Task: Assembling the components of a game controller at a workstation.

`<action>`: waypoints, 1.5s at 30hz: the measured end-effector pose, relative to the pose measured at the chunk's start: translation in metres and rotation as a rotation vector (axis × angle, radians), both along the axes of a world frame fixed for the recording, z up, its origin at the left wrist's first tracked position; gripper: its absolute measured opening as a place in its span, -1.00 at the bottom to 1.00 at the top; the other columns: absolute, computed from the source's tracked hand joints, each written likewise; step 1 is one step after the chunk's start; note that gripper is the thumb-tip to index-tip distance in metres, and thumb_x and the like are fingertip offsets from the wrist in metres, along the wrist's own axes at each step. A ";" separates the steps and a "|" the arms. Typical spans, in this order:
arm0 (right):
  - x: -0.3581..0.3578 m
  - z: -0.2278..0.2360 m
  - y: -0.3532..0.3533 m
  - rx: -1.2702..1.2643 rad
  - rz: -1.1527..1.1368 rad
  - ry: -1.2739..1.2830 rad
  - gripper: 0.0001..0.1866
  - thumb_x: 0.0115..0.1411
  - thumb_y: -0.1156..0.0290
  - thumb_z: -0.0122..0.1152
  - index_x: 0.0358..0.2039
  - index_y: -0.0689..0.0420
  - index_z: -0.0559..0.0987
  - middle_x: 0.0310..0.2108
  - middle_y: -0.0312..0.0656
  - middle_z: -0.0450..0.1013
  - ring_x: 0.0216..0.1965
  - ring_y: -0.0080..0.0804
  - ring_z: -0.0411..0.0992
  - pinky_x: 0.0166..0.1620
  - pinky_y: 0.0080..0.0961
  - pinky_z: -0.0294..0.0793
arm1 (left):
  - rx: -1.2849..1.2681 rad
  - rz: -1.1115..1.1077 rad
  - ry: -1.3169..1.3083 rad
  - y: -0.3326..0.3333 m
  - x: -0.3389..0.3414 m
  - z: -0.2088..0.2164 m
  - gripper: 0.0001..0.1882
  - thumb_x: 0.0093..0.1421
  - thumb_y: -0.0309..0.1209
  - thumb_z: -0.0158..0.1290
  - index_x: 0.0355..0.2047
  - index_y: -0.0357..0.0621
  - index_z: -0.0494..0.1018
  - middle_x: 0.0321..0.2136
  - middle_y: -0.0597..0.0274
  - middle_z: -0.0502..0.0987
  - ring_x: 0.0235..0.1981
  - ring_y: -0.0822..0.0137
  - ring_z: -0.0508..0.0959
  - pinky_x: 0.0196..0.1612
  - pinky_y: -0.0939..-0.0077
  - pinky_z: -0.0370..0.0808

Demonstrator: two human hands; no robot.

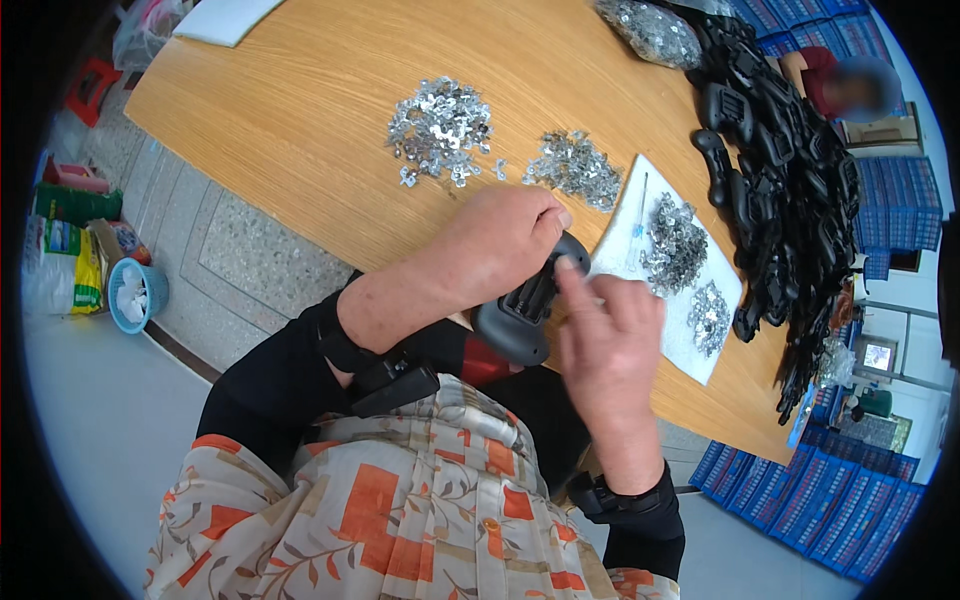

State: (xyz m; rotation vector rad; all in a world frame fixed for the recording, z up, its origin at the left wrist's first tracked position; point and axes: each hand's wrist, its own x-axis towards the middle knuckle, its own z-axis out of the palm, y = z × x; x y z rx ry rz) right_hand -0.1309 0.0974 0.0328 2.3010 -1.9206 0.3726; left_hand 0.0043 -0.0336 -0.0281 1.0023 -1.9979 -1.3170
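Over the table's near edge I hold a black plastic game controller housing (pixel 516 334), its battery compartment facing up. My left hand (pixel 495 235) is closed around its far end, the thumb bent over the rim. The fingers of my right hand (pixel 612 345) press at the compartment's upper end; whatever small part they may hold is hidden. Just beyond my hands lies a heap of small metal contact pieces (pixel 575 168), with a larger heap of metal pieces (pixel 440 125) farther left. To the right, a white foam sheet (pixel 630 215) carries two more heaps and a thin screwdriver-like tool (pixel 642 205).
A big pile of black controller housings (pixel 770 150) covers the table's right side, beside a clear bag of metal parts (pixel 650 32). Blue stacked trays (pixel 810 500) stand on the right. Another person (pixel 820 80) sits at the far right. A blue basket (pixel 135 295) is at left.
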 end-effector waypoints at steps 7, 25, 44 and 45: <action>-0.012 -0.001 0.000 -0.083 -0.111 -0.142 -0.38 -0.06 0.62 0.33 0.12 0.15 0.60 -0.27 -0.20 0.48 -0.26 -0.22 0.43 -0.18 -0.29 0.37 | 0.101 -0.002 0.022 -0.005 0.003 0.006 -0.66 0.38 -0.25 0.05 -0.17 -0.33 0.60 -0.36 -0.09 0.65 -0.34 0.06 0.66 -0.24 0.29 0.54; -0.058 -0.012 -0.027 -0.020 -0.260 -0.367 -0.84 0.09 0.54 0.36 -0.27 0.13 0.67 -0.39 -0.14 0.50 -0.25 -0.14 0.47 -0.13 -0.26 0.47 | 0.196 -0.091 0.100 0.000 0.009 0.012 -0.71 0.41 -0.34 0.00 -0.14 -0.34 0.59 -0.33 0.09 0.66 -0.32 0.37 0.62 -0.22 0.47 0.52; -0.034 -0.004 -0.046 0.052 -0.080 -0.608 -0.84 0.12 0.60 0.33 -0.24 0.19 0.65 -0.35 -0.14 0.59 -0.23 -0.23 0.57 -0.14 -0.40 0.56 | 0.247 -0.286 0.074 -0.004 0.011 0.017 -0.76 0.41 -0.34 0.03 -0.08 -0.26 0.53 -0.35 0.29 0.58 -0.31 0.57 0.48 -0.22 0.56 0.46; -0.032 -0.004 -0.045 -0.003 -0.016 -0.558 -0.79 0.10 0.62 0.33 -0.21 0.17 0.65 -0.33 -0.14 0.59 -0.22 -0.18 0.57 -0.14 -0.36 0.57 | 0.246 -0.283 0.074 -0.004 0.011 0.015 -0.76 0.41 -0.34 0.03 -0.08 -0.26 0.53 -0.35 0.29 0.58 -0.31 0.57 0.48 -0.22 0.56 0.46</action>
